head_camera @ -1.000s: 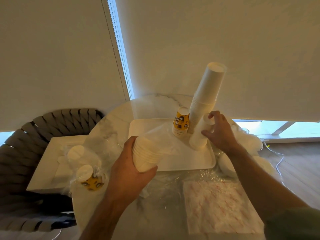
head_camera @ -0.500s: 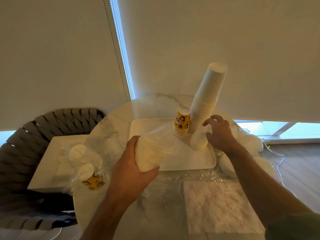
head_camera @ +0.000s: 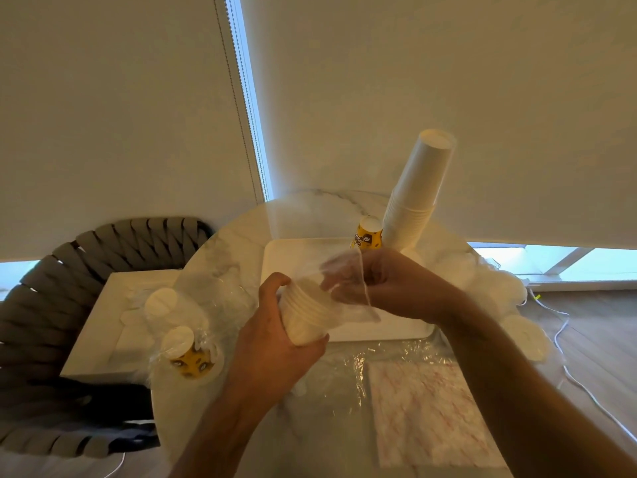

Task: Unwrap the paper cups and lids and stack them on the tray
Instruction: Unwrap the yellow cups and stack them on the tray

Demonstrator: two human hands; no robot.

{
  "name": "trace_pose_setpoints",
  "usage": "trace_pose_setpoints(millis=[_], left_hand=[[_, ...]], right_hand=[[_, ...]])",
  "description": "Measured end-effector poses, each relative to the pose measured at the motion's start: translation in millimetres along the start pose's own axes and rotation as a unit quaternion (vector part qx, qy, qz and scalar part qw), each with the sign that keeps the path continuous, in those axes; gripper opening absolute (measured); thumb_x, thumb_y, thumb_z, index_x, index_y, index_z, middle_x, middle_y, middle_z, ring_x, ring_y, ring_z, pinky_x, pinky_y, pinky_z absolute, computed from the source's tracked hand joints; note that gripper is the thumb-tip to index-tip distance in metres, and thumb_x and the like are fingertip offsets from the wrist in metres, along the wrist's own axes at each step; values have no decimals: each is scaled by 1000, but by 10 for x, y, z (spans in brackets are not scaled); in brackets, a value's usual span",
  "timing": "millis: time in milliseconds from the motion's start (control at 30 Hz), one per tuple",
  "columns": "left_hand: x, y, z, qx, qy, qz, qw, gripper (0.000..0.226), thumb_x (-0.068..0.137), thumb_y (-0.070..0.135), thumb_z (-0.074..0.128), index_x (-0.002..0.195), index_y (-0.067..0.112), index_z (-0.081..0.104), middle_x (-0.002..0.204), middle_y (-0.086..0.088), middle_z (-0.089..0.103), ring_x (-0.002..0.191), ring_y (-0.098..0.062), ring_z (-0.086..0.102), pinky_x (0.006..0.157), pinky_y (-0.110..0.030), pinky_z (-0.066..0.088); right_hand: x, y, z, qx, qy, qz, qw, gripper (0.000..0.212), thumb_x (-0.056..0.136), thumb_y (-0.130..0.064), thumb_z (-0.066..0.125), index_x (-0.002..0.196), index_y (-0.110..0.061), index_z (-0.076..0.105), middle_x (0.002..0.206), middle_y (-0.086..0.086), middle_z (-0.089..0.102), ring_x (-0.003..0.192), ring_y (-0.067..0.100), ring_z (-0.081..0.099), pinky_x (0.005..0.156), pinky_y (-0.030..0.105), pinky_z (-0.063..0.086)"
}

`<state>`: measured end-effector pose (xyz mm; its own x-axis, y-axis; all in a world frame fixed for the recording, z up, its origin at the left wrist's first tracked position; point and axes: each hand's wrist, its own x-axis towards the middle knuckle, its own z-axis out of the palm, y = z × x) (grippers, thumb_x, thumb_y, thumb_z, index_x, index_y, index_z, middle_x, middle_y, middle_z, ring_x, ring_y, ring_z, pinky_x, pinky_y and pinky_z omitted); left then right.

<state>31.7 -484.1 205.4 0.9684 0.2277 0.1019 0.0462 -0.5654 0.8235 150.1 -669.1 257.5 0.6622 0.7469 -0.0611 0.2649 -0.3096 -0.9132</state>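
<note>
My left hand [head_camera: 272, 336] grips a short stack of white paper cups [head_camera: 306, 312], tilted on its side above the near edge of the white tray [head_camera: 293, 257]. A clear plastic wrapper [head_camera: 348, 281] still covers the stack's open end, and my right hand [head_camera: 396, 288] pinches that wrapper just right of the cups. On the tray's far right stand a tall leaning stack of white cups [head_camera: 417, 198] and a short yellow printed cup stack [head_camera: 368, 236].
Wrapped white and yellow cups [head_camera: 179, 336] lie at the left beside a second white tray [head_camera: 103, 322] on a woven chair [head_camera: 44, 291]. White lids [head_camera: 524, 336] pile at the right. Loose plastic film and a printed packet [head_camera: 431, 412] lie on the round marble table's near part.
My right hand has left the small cup stack on the tray and come over to the wrapper on the cups in my left hand, which lifted slightly.
</note>
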Motion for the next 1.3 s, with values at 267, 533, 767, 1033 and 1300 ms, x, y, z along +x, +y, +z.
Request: trace_pose_setpoints(millis=[267,533,767,1033,1300], left_hand=[[-14,20,-23,8,-25,-3,1000,90,65,36,89,110,63,16,104,20,57,88,-2,61,75,-30,58],[-39,59,-85,16,-43,0,999,86,67,38,87,109,64,18,102,22,56,89,-7,62,78,-36,57],[-25,-13,-102,31,2,-6,999,84,61,38,89,114,56,26,96,26,55,86,4,57,74,-28,52],[1,-42,-139,15,34,-5,999,78,64,45,85,127,52,40,99,31,59,92,13,56,71,-9,43],[-9,-35,-89,-5,27,-8,1000,80,64,47,84,129,50,36,106,29,57,96,8,56,78,-26,51]], right_hand=[[97,-20,114,-32,-77,-8,997,37,86,-32,77,121,-20,72,131,-6,64,126,13,59,110,44,46],[103,-100,134,-15,-66,-18,998,22,88,-16,78,108,-25,73,110,-2,70,108,21,67,99,46,53],[20,-118,8,20,20,1,1000,37,78,-17,82,113,-16,71,112,-2,72,106,14,68,95,40,56],[-78,-14,-123,83,73,25,994,60,68,-18,80,117,-21,46,117,5,63,98,20,64,79,36,60],[-128,65,-110,14,53,49,997,61,68,-24,90,114,-20,50,109,-2,64,103,23,65,80,45,61]])
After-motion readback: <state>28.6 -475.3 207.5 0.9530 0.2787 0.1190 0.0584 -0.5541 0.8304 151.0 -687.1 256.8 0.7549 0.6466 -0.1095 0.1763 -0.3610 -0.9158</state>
